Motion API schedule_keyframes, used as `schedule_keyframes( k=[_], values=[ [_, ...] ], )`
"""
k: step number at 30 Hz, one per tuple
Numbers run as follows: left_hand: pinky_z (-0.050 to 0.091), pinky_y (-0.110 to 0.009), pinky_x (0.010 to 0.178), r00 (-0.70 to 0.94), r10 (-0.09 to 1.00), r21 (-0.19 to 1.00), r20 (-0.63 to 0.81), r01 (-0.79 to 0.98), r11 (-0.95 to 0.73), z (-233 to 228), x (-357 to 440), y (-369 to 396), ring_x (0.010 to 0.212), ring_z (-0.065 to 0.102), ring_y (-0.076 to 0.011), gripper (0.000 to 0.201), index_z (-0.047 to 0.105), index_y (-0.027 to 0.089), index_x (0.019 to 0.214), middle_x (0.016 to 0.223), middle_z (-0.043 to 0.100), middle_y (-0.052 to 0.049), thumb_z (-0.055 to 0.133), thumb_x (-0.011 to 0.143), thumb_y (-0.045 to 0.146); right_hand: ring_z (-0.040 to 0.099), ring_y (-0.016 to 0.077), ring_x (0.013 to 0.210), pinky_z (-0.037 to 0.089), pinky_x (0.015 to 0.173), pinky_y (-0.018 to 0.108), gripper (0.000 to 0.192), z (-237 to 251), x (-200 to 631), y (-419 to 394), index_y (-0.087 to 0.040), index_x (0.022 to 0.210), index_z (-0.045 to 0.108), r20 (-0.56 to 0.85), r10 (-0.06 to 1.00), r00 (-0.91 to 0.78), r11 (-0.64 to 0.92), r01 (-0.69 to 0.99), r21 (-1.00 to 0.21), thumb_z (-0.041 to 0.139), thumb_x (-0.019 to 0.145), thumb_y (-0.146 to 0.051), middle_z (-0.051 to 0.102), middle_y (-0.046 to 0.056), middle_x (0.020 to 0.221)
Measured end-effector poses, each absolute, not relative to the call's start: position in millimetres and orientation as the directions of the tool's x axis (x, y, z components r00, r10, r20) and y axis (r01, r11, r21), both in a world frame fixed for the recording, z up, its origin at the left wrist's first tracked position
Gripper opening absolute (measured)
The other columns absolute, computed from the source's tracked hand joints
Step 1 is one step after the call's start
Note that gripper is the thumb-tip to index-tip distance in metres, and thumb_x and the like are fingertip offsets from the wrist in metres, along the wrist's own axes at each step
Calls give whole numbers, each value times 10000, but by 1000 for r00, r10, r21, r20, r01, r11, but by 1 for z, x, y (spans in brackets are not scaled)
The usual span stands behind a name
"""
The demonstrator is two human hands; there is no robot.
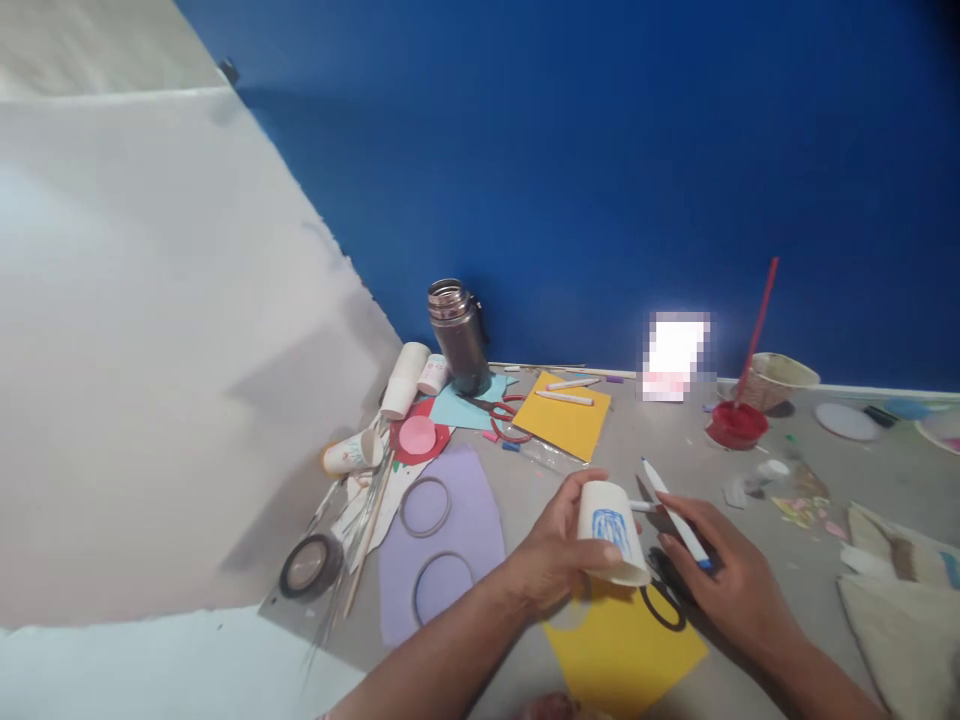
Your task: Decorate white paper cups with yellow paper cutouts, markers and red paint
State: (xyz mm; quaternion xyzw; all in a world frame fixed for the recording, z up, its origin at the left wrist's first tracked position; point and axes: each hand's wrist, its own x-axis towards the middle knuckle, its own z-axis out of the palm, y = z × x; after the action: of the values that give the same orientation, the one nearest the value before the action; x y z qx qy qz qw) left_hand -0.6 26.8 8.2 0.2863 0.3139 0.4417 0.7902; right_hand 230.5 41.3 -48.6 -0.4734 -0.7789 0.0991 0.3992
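My left hand (546, 560) is closed round a white paper cup (600, 498), which tilts with its open rim toward the lower right. Blue marker scribbles form an arched shape on the cup's side. Between the thumb and fingers of my right hand (724, 575) is a white marker (675, 515) with a blue end; its tip points up and left, apart from the cup. Below both hands lies a sheet of yellow paper (626, 650). Black-handled scissors (667, 610) lie beside the cup, partly hidden by my right hand.
Lilac paper (480, 500) bearing two rings, a tape roll (330, 566) and sticks lie left. Behind stand a metal flask (461, 345) and paper cups (405, 382); red-handled scissors (510, 425) and orange paper (555, 430) lie nearer. A red container (735, 428) sits right, before the blue wall (570, 180).
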Motion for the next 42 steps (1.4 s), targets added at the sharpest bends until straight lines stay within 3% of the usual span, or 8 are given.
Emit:
schedule_keyframes(
  k=[6, 8, 12, 19, 26, 31, 36, 42],
  values=[
    [422, -589, 1162, 203, 978, 996, -40, -65, 54, -14, -5, 9, 1367, 496, -395, 1186, 510, 251, 1418, 1410, 501, -156, 1056, 383, 447, 755, 239, 989, 604, 862, 337, 306, -54, 237, 42, -256, 1248, 665, 513, 815, -268, 545, 655, -523, 551, 1017, -422, 770, 77, 1145],
    [319, -598, 1247, 225, 967, 975, 121, 156, -158, -23, -11, 3, 1470, 389, -408, 1188, 498, 228, 1446, 1486, 426, -183, 1044, 420, 472, 754, 240, 994, 600, 871, 340, 306, -55, 237, 42, -258, 1239, 669, 505, 821, -267, 540, 652, -533, 549, 1015, -430, 771, 74, 1149],
    [395, -559, 1220, 417, 887, 852, 199, 373, -367, -31, -25, -6, 1494, 393, -395, 1165, 424, 232, 1528, 1554, 373, -218, 1006, 546, 467, 765, 231, 971, 604, 843, 320, 281, -51, 235, 42, -266, 1207, 684, 504, 818, -275, 547, 641, -538, 554, 1012, -420, 786, 59, 1121],
    [417, -571, 1205, 326, 938, 748, 114, 593, -297, -14, -43, -15, 1490, 406, -422, 1172, 434, 235, 1553, 1576, 383, -220, 1004, 551, 445, 788, 231, 909, 615, 792, 298, 277, -50, 235, 43, -272, 1125, 743, 484, 843, -233, 513, 614, -599, 600, 972, -452, 819, 45, 1060],
    [484, -509, 1145, 277, 928, 720, 248, 588, -368, -5, -48, -18, 1378, 543, -325, 844, 360, 236, 1563, 1484, 540, -182, 796, 845, 312, 789, 267, 912, 615, 854, 345, 325, -40, 231, 40, -248, 993, 809, 396, 917, -45, 354, 546, -759, 637, 913, -512, 831, 78, 1000],
    [412, -536, 1217, 210, 930, 781, 303, 505, -368, -8, -56, -21, 1480, 454, -319, 757, 414, 249, 1487, 1555, 473, -171, 748, 814, 150, 743, 229, 704, 605, 670, 314, 382, -20, 232, 38, -206, 989, 803, 243, 960, 137, 170, 404, -899, 671, 867, -543, 811, 75, 836],
    [500, -451, 1140, 111, 968, 938, 226, 243, -247, 4, -58, -32, 1460, 468, -298, 745, 466, 251, 1422, 1562, 401, -157, 746, 745, 118, 667, 177, 575, 563, 531, 254, 322, 11, 238, 20, -212, 898, 762, 127, 962, 243, 85, 178, -980, 775, 806, -521, 711, 22, 667],
    [506, -444, 1090, 235, 971, 989, 48, -150, -13, 13, -53, -34, 1310, 620, -283, 788, 434, 237, 1390, 1428, 604, -159, 814, 702, 182, 666, 161, 569, 553, 492, 247, 272, 37, 212, 5, -209, 939, 740, 230, 947, 224, 221, 65, -973, 796, 852, -461, 708, 30, 724]
  ],
)
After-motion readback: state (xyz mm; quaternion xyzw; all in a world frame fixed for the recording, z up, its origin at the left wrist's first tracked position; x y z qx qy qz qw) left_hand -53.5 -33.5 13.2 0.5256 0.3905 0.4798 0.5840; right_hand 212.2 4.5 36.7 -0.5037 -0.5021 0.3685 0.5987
